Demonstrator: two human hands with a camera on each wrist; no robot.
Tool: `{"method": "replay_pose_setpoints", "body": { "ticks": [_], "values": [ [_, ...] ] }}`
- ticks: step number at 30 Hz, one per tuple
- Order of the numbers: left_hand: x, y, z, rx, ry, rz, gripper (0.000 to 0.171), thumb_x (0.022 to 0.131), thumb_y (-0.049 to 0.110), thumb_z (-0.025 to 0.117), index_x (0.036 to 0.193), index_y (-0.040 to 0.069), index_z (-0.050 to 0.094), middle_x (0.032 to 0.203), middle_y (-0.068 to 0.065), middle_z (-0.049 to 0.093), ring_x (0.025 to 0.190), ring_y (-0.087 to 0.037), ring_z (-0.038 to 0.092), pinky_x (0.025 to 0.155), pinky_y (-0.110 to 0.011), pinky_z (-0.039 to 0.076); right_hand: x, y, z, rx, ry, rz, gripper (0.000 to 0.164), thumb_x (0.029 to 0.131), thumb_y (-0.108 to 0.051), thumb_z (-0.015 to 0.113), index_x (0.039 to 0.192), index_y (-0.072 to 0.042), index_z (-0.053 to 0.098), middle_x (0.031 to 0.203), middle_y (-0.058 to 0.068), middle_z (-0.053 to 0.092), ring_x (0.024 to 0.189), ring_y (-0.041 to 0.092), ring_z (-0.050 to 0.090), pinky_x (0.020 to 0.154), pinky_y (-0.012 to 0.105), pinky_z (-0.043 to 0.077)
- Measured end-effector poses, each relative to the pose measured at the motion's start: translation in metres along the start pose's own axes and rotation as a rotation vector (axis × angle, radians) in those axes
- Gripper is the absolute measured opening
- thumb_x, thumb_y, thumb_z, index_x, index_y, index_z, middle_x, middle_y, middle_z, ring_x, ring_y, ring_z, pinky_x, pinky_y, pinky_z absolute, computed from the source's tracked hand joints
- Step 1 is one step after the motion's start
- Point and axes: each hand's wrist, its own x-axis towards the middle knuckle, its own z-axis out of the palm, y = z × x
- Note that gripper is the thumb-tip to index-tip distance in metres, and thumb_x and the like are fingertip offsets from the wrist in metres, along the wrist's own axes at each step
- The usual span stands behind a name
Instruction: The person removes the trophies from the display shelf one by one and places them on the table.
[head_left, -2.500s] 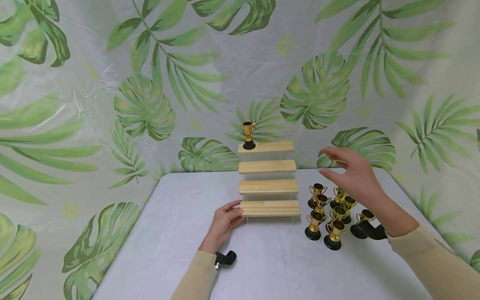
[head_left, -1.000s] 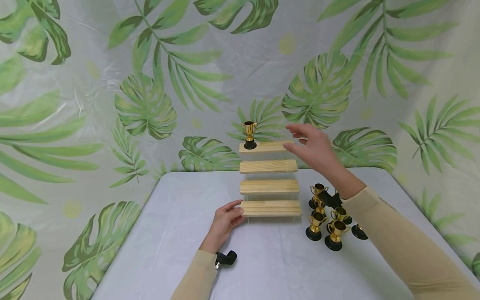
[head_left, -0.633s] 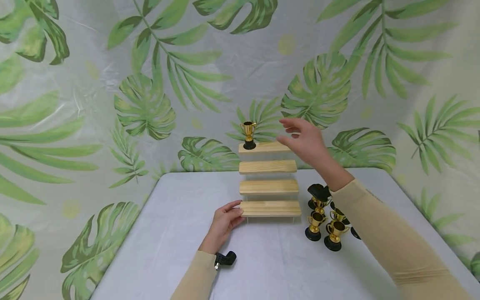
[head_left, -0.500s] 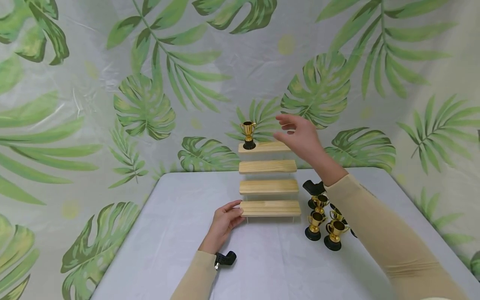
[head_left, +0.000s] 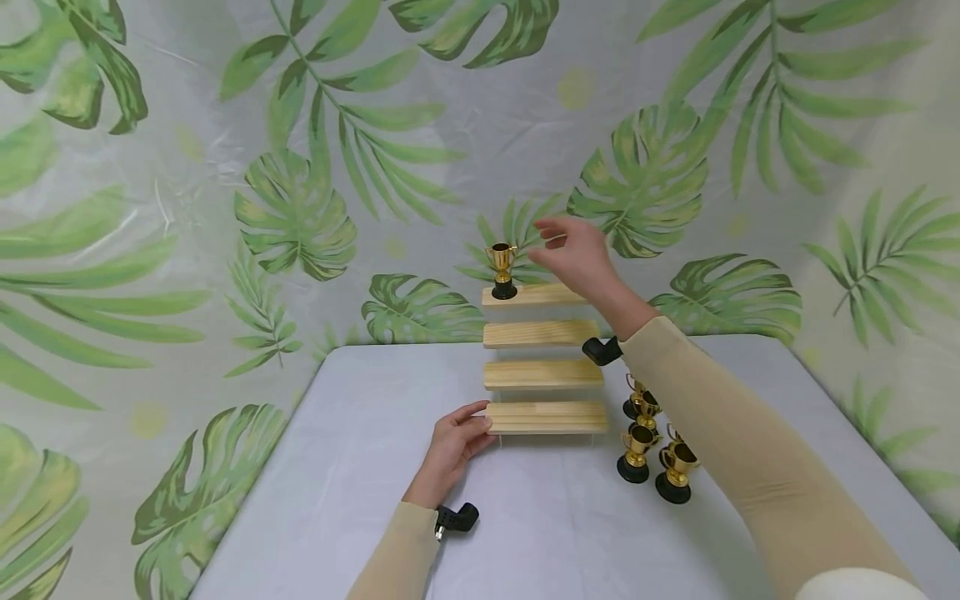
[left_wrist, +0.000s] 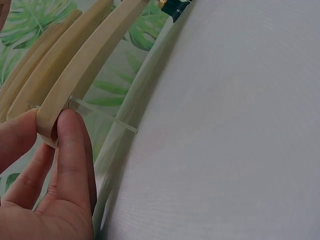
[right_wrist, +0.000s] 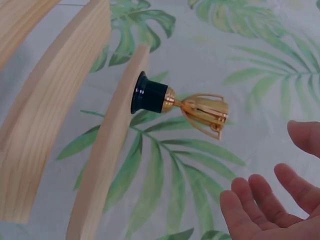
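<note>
A small gold trophy [head_left: 502, 270] on a black base stands upright at the left end of the top step of a wooden display stand [head_left: 546, 417]. Just right of that trophy hovers my right hand [head_left: 576, 255], thumb and fingers apart. The right wrist view shows a gap between the trophy [right_wrist: 205, 110] and the right hand's fingers [right_wrist: 287, 192], which hold nothing. My left hand [head_left: 452, 446] pinches the left end of the lowest step. In the left wrist view, its thumb and fingers [left_wrist: 72, 155] lie on either side of the board [left_wrist: 85, 60].
Several more gold trophies [head_left: 636, 450] stand on the white-clothed table [head_left: 360, 492] right of the stand, some hidden behind my right sleeve [head_left: 735, 425]. A leaf-patterned cloth [head_left: 420, 150] hangs behind the table. Thin clear legs support the steps.
My right hand has moved left and up from above the group of trophies to beside the trophy on the top step. My left hand keeps its hold on the lowest step.
</note>
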Motion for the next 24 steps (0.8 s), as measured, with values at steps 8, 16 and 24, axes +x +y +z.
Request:
{"method": "replay_pose_setpoints", "body": {
  "ticks": [8, 16, 24],
  "values": [
    [0.001, -0.001, -0.001, -0.004, 0.007, 0.013, 0.046, 0.09, -0.004, 0.07, 0.135, -0.005, 0.059, 0.104, -0.012, 0.068, 0.093, -0.02, 0.069, 0.082, -0.032, 0.06, 0.023, 0.001, 0.018, -0.018, -0.04, 0.023, 0.052, 0.092, -0.031, 0.075, 0.14, -0.017, 0.059, 0.134, 0.013, 0.059, 0.117, 0.028, 0.057, 0.091, 0.046, 0.053],
    [0.001, -0.004, -0.002, -0.009, -0.005, 0.015, 0.047, 0.09, -0.004, 0.07, 0.135, -0.006, 0.058, 0.108, -0.015, 0.068, 0.095, -0.021, 0.069, 0.085, -0.034, 0.059, 0.038, 0.012, 0.037, -0.05, -0.078, 0.04, 0.055, 0.093, -0.031, 0.074, 0.141, -0.011, 0.058, 0.133, 0.014, 0.06, 0.117, 0.029, 0.057, 0.091, 0.047, 0.053],
    [0.002, -0.003, -0.003, -0.012, -0.015, 0.029, 0.046, 0.09, -0.004, 0.07, 0.135, -0.007, 0.058, 0.105, -0.014, 0.069, 0.092, -0.021, 0.07, 0.083, -0.033, 0.06, 0.046, 0.017, 0.055, -0.047, -0.08, 0.051, 0.055, 0.093, -0.035, 0.074, 0.14, -0.012, 0.058, 0.131, 0.012, 0.06, 0.117, 0.029, 0.055, 0.088, 0.048, 0.054]
  ]
}}
